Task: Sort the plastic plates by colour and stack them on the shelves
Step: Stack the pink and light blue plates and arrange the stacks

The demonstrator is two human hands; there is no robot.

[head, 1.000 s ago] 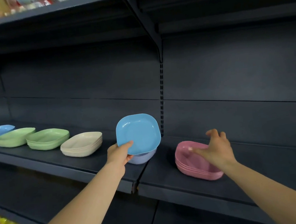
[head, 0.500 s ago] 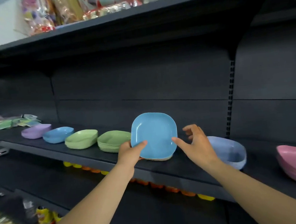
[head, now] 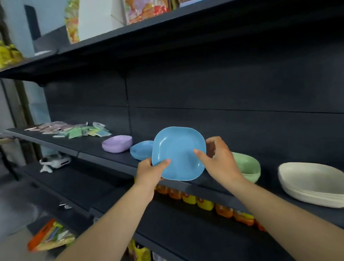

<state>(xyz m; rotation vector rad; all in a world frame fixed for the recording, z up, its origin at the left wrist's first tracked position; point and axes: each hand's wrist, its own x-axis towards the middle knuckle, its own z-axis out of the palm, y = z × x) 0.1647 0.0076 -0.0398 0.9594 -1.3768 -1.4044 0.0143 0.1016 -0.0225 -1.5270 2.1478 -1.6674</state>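
Observation:
I hold a light blue square plate [head: 178,153] tilted up in front of the dark shelf [head: 114,159]. My left hand [head: 150,172] pinches its lower left edge. My right hand [head: 217,159] grips its right edge with the thumb on the face. Just behind the plate on the shelf sits a blue stack [head: 141,150]. A lilac stack [head: 117,143] lies further left. To the right are a green stack [head: 248,166], partly hidden by my right hand, and a cream stack [head: 314,184].
Flat coloured packets [head: 75,131] lie at the shelf's far left. The upper shelf [head: 156,32] carries snack bags. Orange and yellow packs [head: 204,201] hang under the plate shelf. A white device [head: 54,161] rests on the lower shelf at left.
The view and both hands have shifted left along the shelf with the blue plate. My right hand, which was reaching beside the plate, now grips its right edge. The pink stack is out of view.

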